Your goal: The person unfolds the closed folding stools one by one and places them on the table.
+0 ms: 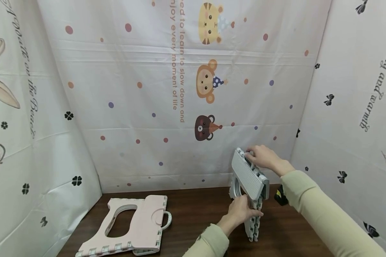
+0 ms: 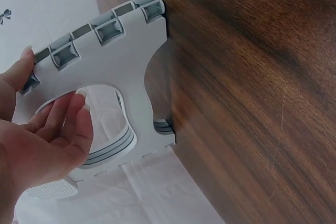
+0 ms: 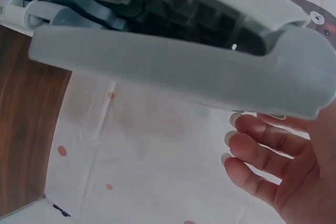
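Note:
A grey-white folding step stool (image 1: 248, 175) stands folded on edge at the right of the table, its ribbed top panel facing left. My left hand (image 1: 239, 211) grips its leg panel low down; in the left wrist view the fingers (image 2: 79, 116) reach through the oval cutout and the thumb lies on the hinged edge. At the stool's upper edge, my right hand (image 1: 264, 157) holds it near the top hinge. Several of that hand's fingers (image 3: 257, 153) show beyond the panel in the right wrist view, while the thumb is hidden. The folded panels are slightly apart there.
A pink folding stool (image 1: 144, 221) with a white loop handle lies flat at the left of the brown wooden table (image 1: 193, 221). Beside the right forearm sits a small black and yellow object (image 1: 280, 196). Printed cloth (image 1: 122, 117) hangs at the back and both sides.

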A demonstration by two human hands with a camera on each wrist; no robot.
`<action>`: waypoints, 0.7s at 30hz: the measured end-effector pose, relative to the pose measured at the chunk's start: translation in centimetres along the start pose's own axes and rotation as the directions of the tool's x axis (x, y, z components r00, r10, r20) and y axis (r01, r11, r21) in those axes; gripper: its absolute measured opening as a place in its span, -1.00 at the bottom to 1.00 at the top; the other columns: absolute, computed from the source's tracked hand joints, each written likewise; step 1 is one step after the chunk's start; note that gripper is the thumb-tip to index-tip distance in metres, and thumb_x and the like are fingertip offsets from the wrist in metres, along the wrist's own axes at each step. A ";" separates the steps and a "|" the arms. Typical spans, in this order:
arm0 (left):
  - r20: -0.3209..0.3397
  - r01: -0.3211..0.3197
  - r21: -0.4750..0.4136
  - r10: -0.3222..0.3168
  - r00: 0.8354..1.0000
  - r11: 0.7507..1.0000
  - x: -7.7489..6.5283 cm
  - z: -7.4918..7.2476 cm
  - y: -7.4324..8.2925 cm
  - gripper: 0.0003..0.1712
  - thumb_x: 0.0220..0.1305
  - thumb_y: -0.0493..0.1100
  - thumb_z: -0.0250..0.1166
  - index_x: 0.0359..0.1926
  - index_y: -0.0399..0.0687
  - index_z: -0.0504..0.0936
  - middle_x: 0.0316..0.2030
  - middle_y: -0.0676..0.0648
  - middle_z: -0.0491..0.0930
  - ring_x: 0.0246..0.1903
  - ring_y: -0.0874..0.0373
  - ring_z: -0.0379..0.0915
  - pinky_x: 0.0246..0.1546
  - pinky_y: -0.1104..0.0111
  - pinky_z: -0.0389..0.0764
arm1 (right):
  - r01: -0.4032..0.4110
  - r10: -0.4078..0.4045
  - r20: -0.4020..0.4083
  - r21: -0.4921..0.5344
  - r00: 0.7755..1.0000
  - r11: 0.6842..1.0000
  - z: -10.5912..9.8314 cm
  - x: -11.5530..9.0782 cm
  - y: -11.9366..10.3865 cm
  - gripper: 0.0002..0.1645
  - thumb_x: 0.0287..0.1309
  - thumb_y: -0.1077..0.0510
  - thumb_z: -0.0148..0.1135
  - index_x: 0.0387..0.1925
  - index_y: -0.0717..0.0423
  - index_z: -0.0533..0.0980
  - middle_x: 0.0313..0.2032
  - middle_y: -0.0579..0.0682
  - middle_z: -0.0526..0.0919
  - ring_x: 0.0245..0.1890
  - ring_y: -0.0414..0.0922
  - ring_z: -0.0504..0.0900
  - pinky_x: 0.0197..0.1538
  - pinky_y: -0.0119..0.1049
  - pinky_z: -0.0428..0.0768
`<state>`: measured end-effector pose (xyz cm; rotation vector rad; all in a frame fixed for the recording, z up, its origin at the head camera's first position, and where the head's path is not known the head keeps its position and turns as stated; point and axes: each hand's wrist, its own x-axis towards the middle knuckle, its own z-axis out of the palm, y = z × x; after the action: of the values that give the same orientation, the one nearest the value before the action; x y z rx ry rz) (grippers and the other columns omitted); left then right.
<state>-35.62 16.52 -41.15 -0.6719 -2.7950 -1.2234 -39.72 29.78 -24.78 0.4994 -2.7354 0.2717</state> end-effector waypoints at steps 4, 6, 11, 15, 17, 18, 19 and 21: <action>0.003 0.002 -0.005 -0.002 1.000 1.000 0.0 -0.1 0.0 -0.58 -0.13 0.14 0.56 -0.43 0.12 0.51 -0.59 0.18 0.47 -0.60 0.35 0.36 -0.56 0.43 0.39 | 0.022 -0.022 0.006 -0.010 1.000 1.000 -0.2 0.1 -0.1 -0.62 0.31 0.14 0.10 0.01 0.35 0.56 -0.30 0.18 0.72 -0.52 -0.16 0.54 -0.42 -0.23 0.52; 0.002 -0.003 -0.002 0.003 1.000 1.000 0.0 -0.1 0.0 -0.58 -0.13 0.13 0.56 -0.44 0.12 0.50 -0.60 0.18 0.46 -0.60 0.34 0.35 -0.57 0.43 0.38 | 0.025 -0.025 0.004 -0.036 1.000 0.999 -0.4 0.2 -0.2 -0.62 0.31 0.12 0.12 0.00 0.32 0.57 -0.26 0.19 0.72 -0.47 -0.14 0.59 -0.37 -0.19 0.56; -0.001 -0.006 0.001 0.006 1.000 1.000 0.1 -0.4 0.1 -0.58 -0.12 0.11 0.56 -0.43 0.09 0.50 -0.60 0.17 0.46 -0.61 0.34 0.34 -0.58 0.43 0.37 | 0.043 -0.042 0.018 -0.090 0.999 0.995 -0.7 0.4 -0.3 -0.60 0.31 0.08 0.12 0.03 0.27 0.58 -0.22 0.19 0.73 -0.44 -0.12 0.60 -0.38 -0.20 0.55; -0.001 -0.001 0.006 0.001 1.000 1.000 0.1 -0.5 0.2 -0.58 -0.12 0.12 0.56 -0.43 0.09 0.50 -0.60 0.16 0.46 -0.61 0.33 0.34 -0.59 0.43 0.36 | 0.038 -0.036 0.025 -0.085 0.999 0.996 -0.8 0.2 -0.3 -0.55 0.33 0.06 0.10 0.12 0.26 0.52 -0.25 0.19 0.73 -0.55 -0.17 0.49 -0.47 -0.30 0.42; 0.002 0.003 0.010 -0.003 1.000 1.000 0.0 -0.6 0.2 -0.58 -0.12 0.12 0.56 -0.43 0.08 0.50 -0.61 0.16 0.45 -0.62 0.33 0.34 -0.59 0.42 0.35 | 0.032 -0.031 0.023 -0.077 0.999 0.997 -0.8 -0.1 -0.2 -0.53 0.34 0.05 0.10 0.15 0.26 0.50 -0.22 0.21 0.73 -0.54 -0.17 0.50 -0.44 -0.29 0.44; 0.005 0.008 0.010 -0.008 1.000 1.000 0.0 -0.6 0.3 -0.57 -0.12 0.13 0.56 -0.44 0.08 0.50 -0.62 0.16 0.45 -0.62 0.32 0.33 -0.59 0.42 0.35 | 0.031 -0.030 0.022 -0.072 0.999 0.997 -0.8 -0.2 -0.1 -0.53 0.34 0.06 0.10 0.15 0.26 0.50 -0.22 0.21 0.72 -0.52 -0.16 0.52 -0.42 -0.26 0.46; 0.006 0.011 0.013 -0.011 1.000 1.000 0.0 -0.5 0.3 -0.57 -0.12 0.14 0.55 -0.45 0.07 0.49 -0.62 0.15 0.44 -0.63 0.31 0.33 -0.60 0.41 0.34 | 0.036 -0.035 0.020 -0.070 0.999 0.997 -0.8 -0.3 -0.1 -0.53 0.34 0.06 0.10 0.15 0.27 0.50 -0.19 0.22 0.72 -0.49 -0.15 0.56 -0.39 -0.22 0.51; 0.008 0.015 0.015 -0.015 1.000 1.000 0.0 -0.5 0.2 -0.56 -0.12 0.15 0.55 -0.47 0.07 0.49 -0.63 0.14 0.43 -0.64 0.30 0.31 -0.61 0.41 0.33 | 0.039 -0.038 0.014 -0.066 0.999 0.997 -0.7 -0.5 0.0 -0.54 0.34 0.07 0.10 0.15 0.27 0.50 -0.14 0.24 0.71 -0.41 -0.10 0.63 -0.30 -0.13 0.59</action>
<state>-35.63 16.32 -40.66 -0.6569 -2.8179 -1.2035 -39.11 30.12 -24.29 0.5370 -2.7336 0.1684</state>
